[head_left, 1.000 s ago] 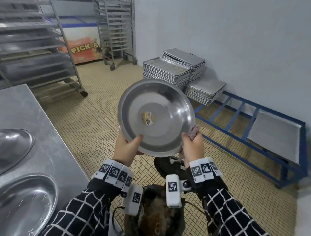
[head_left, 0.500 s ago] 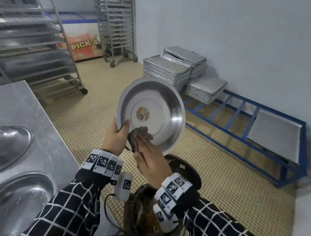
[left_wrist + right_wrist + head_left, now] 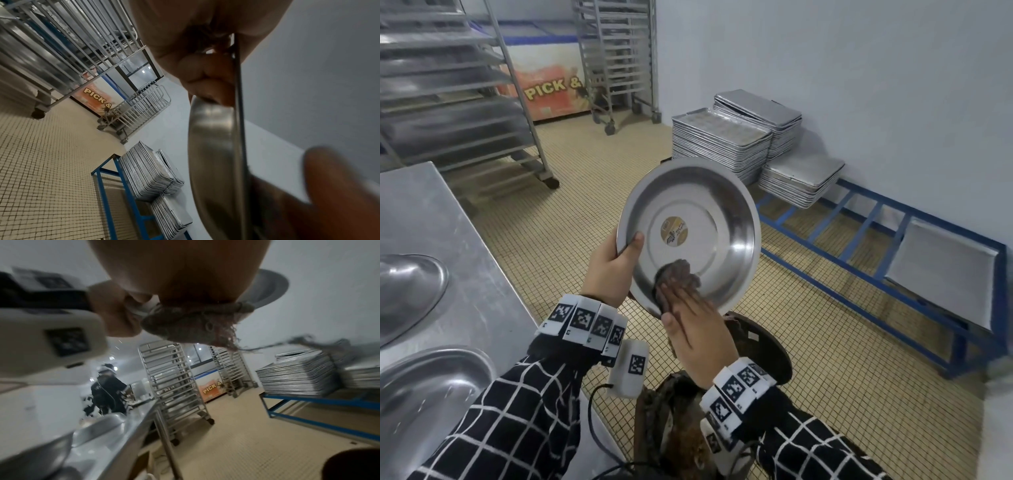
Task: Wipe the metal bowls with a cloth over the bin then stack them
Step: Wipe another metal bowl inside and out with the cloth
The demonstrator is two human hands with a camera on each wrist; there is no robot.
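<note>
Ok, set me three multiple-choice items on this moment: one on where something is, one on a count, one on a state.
1. Where is the cloth?
A. On the steel table
B. Pressed inside the held metal bowl
C. On the tiled floor

2. How many metal bowls lie on the steel table in the head view?
A. Two
B. Four
C. None

3. How is the held bowl being kept up?
A. It lies flat on the bin
B. It hangs from the rack
C. The left hand grips its rim, tilting it towards the person

Answers: 1 B, the right hand presses the cloth against the bowl's lower inner wall. 2 A, two show at the left edge. 3 C, the thumb lies over the rim.
</note>
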